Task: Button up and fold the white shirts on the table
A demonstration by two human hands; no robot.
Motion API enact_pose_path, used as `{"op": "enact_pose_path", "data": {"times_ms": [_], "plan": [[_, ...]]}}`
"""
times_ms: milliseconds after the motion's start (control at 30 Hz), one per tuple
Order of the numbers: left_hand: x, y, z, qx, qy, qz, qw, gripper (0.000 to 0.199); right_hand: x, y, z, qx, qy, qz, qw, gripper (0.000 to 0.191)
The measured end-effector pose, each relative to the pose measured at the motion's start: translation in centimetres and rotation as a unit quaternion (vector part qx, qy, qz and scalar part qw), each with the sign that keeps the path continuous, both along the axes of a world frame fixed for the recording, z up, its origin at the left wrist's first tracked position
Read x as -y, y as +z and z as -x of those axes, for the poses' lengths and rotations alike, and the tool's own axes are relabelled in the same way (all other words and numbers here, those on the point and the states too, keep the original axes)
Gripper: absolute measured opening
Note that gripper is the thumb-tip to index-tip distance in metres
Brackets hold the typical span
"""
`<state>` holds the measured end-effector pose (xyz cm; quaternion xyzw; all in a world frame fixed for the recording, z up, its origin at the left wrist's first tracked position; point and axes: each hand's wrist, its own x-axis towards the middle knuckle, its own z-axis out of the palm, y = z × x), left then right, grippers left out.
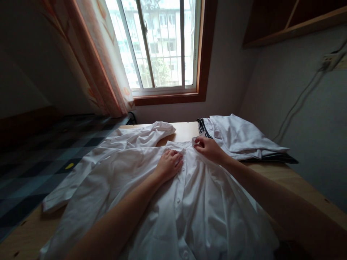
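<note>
The white shirt (200, 202) spreads from the near edge of the table (282, 177) toward its far edge. The left hand (169, 164) lies on it, fingers slightly bent; the right hand (207, 148) pinches its collar.

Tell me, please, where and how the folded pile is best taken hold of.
I'd slip fingers under its near right corner, coming from the front right, away from the right hand. There the pile's dark bottom layer juts past the white cloth above, so lifting from below should keep the layers together.
</note>
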<state>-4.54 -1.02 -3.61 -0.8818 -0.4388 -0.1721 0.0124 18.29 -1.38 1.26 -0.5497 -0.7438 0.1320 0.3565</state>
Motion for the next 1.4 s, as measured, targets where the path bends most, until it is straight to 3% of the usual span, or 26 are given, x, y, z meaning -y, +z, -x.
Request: {"op": "enact_pose_path", "data": {"times_ms": [167, 333, 500, 667, 800, 900, 1067, 1133, 1267, 1400], "plan": [[0.1, -0.1, -0.1, 0.011, -0.009, -0.01, 1.0, 0.028, -1.5, 0.0, 2.9, -0.037, -0.019, 0.091, 0.995, 0.022], [0.0, -0.1, -0.1, 0.033, 0.013, -0.007, 0.999, 0.018, -1.5, -3.1, 4.1, -0.111, 0.087, 0.256, 0.956, 0.018], [0.2, 0.1, -0.5, 0.063, 0.063, -0.054, 0.995, 0.018, -1.0, -4.6, 3.5, -0.129, 0.093, 0.223, 0.962, 0.022], [1.1, 0.0, -0.9, 0.039, -0.02, -0.087, 0.995, 0.042, -0.7, -4.4, 3.3, -0.136, 0.111, 0.211, 0.962, 0.025], [0.9, -0.5, -0.8, 0.011, -0.028, -0.057, 0.998, 0.037, -0.3, -3.7, 2.9, -0.131, 0.155, 0.21, 0.956, 0.021], [0.1, -0.6, -0.4, 0.014, -0.035, -0.029, 0.999, 0.032, 0.4, -2.6, 1.9, -0.069, 0.172, 0.19, 0.964, 0.025], [-0.9, -0.4, -0.2, 0.032, -0.049, -0.034, 0.998, 0.028, 3.6, -0.8, -1.2, 0.055, 0.141, 0.081, 0.985, 0.027], [-1.0, -0.4, -0.2, 0.034, -0.049, -0.038, 0.997, 0.027, 5.8, -0.2, -2.7, 0.079, 0.124, 0.11, 0.983, 0.028], [-1.1, -0.4, -0.3, 0.04, -0.043, -0.042, 0.997, 0.028, 10.7, 0.5, -5.5, 0.1, 0.11, 0.248, 0.957, 0.042], [-1.1, -0.3, -0.4, 0.039, -0.034, -0.043, 0.998, 0.027, 15.0, 0.4, -6.7, 0.124, 0.103, 0.298, 0.941, 0.03]]}}
